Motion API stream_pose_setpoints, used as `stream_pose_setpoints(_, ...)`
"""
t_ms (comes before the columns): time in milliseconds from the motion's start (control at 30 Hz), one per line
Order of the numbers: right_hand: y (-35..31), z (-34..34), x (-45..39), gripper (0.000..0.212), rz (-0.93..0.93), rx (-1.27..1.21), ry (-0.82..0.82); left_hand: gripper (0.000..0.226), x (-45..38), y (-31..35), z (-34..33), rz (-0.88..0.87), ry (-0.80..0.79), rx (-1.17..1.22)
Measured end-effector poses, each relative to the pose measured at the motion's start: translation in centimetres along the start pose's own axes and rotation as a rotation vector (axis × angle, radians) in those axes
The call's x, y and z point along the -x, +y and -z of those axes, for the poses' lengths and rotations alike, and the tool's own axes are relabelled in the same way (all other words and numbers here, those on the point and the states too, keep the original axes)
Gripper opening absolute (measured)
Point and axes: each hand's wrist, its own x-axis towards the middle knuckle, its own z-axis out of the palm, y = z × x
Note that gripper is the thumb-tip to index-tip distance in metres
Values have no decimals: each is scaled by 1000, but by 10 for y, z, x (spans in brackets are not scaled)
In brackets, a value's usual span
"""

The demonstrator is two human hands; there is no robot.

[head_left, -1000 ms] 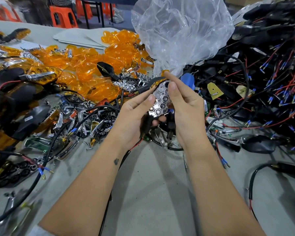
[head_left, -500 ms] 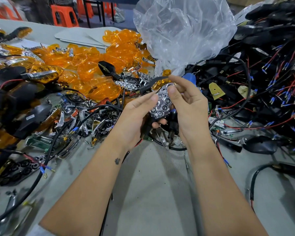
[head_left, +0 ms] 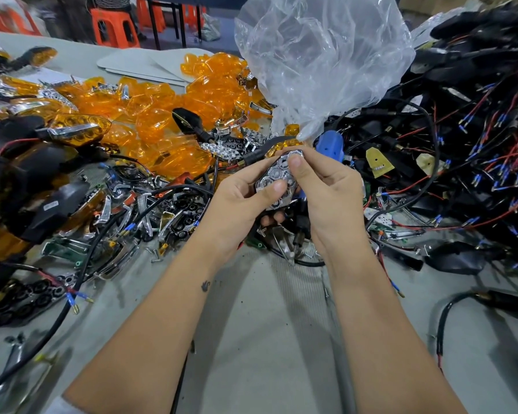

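Note:
Both hands hold one chrome reflector plate (head_left: 277, 177) with hexagonal cells, raised above the grey table (head_left: 269, 324). My left hand (head_left: 240, 204) grips it from the left, thumb pressed on its lower face, fingers curled beneath. My right hand (head_left: 326, 189) pinches its upper end, thumb on top. A black part with a cable seems to hang under the plate, mostly hidden by my hands.
Orange lenses (head_left: 168, 112) are heaped at the back left. Chrome and black parts (head_left: 117, 210) litter the left side. A clear plastic bag (head_left: 317, 55) stands behind my hands. Black housings with red and blue wires (head_left: 461, 138) pile up on the right. Orange stools (head_left: 114, 28) stand beyond the table.
My right thumb has slid up to the top end of the reflector plate. My left thumb has shifted onto its lower face. The plate is tilted a little more towards me.

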Motion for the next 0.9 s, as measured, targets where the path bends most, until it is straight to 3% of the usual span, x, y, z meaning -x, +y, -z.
stream_pose_setpoints(300,6,1,-4,18,-183,-27,38,37,-3,1,5,116,23,-38)
stream_pose_setpoints(400,6,-15,2,24,-198,26,-44,23,-7,6,10,136,137,126)
stream_pose_setpoints(500,8,-38,15,42,-88,268,-41,24,-9,12,21,82,251,293)
stream_pose_setpoints(633,13,-62,36,27,62,440,-12,35,-9,17,32,32,351,352)
stream_pose_setpoints(733,20,-70,45,23,-83,522,-88,41,-9,20,32,10,330,334)
stream_pose_setpoints(900,21,-64,39,16,-235,612,-77,32,-10,17,32,-69,330,370)
